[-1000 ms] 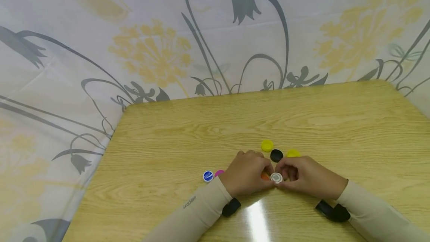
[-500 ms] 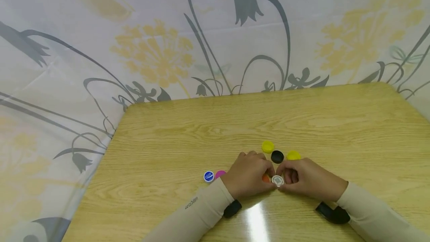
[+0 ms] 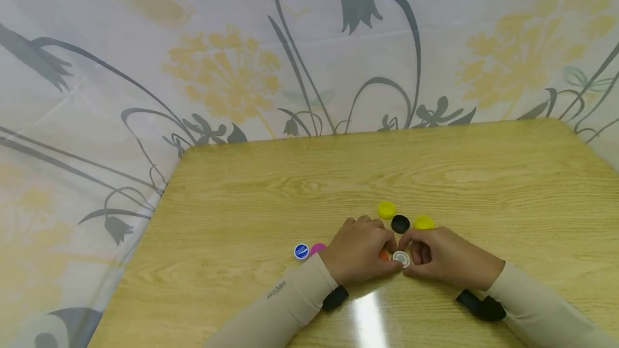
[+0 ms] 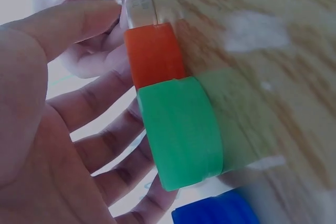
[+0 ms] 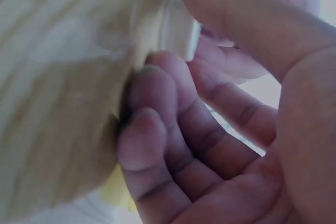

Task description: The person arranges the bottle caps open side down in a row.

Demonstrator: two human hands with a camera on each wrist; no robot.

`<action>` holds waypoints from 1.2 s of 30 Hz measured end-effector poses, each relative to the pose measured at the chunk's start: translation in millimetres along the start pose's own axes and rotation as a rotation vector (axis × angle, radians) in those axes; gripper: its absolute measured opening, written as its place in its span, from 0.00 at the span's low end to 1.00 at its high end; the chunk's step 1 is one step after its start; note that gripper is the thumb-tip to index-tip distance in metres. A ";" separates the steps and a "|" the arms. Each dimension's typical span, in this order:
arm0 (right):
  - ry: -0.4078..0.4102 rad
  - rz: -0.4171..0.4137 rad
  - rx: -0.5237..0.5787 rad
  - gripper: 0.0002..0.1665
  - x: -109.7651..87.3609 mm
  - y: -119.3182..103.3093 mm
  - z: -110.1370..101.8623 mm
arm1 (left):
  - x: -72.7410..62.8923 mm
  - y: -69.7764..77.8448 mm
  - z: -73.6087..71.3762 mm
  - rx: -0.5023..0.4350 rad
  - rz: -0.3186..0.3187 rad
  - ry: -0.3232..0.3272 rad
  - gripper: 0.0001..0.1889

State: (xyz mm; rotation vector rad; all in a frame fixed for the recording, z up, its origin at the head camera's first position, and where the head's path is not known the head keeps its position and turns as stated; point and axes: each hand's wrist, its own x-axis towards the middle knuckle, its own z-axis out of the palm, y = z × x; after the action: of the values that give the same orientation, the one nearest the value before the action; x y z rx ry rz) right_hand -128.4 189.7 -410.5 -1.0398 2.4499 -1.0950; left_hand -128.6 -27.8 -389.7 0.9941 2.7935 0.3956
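Note:
A white bottle cap (image 3: 401, 258) lies on the table between the hands, its face marked with a grey pattern. My left hand (image 3: 360, 251) pinches it from the left with thumb and index finger. From the other side, my right hand (image 3: 445, 255) grips the same cap between thumb and index finger, the remaining fingers curled in. Touching the white cap is an orange cap (image 4: 155, 55), partly under the left hand in the head view. Against the orange one stands a green cap (image 4: 181, 135), hidden from the head view by the left hand.
Left of the hands lie a blue-and-white cap (image 3: 302, 251) and a pink cap (image 3: 318, 248), the latter partly covered. Beyond the hands are a yellow cap (image 3: 386, 209), a black cap (image 3: 400, 224) and another yellow cap (image 3: 424, 222). A flowered cloth (image 3: 309, 58) hangs behind the wooden table (image 3: 271, 176).
Both hands stay at the white cap with hardly any movement. The whole head view has shifted slightly; the other caps lie as before.

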 end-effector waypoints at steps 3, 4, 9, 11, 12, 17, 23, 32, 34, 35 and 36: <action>-0.002 -0.013 -0.002 0.17 -0.1 -1.1 -3.0 | 0.7 -1.0 -1.8 0.000 0.005 0.024 0.11; -0.003 -0.013 -0.003 0.16 0.1 -1.6 -4.2 | 0.9 -1.6 -2.4 0.003 0.006 0.037 0.12; 0.075 0.012 -0.049 0.10 5.9 -6.9 -12.5 | 3.0 -6.8 -7.9 -0.003 -0.008 0.084 0.12; 0.143 0.019 -0.107 0.08 9.8 -9.6 -16.6 | 4.1 -9.2 -10.4 -0.016 -0.014 0.096 0.11; 0.180 0.023 -0.136 0.08 11.9 -10.7 -18.4 | 4.7 -10.3 -11.4 -0.019 -0.016 0.105 0.11; 0.300 0.063 -0.255 0.10 23.8 -11.1 -26.3 | 9.9 -13.6 -14.7 -0.026 -0.066 0.143 0.11; 0.275 0.131 -0.251 0.14 39.7 -6.1 -30.0 | 18.4 -13.6 -16.0 0.021 -0.183 0.147 0.15; 0.194 0.162 -0.234 0.15 55.3 3.8 -30.1 | 24.0 -15.2 -14.1 0.043 -0.270 0.133 0.18; 0.177 0.165 -0.237 0.15 58.0 4.8 -31.0 | 24.6 -16.0 -14.0 0.040 -0.279 0.128 0.18; 0.167 0.171 -0.237 0.15 59.0 5.2 -31.5 | 24.9 -16.5 -14.0 0.039 -0.279 0.123 0.19; 0.157 0.177 -0.236 0.15 59.7 5.7 -31.7 | 25.2 -16.9 -13.9 0.034 -0.276 0.117 0.19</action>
State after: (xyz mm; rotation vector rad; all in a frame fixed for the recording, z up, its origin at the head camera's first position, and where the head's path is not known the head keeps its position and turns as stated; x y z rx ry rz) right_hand -189.2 167.5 -390.2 -0.8036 2.7887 -0.8777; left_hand -161.2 -27.0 -382.7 0.5940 2.9947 0.3811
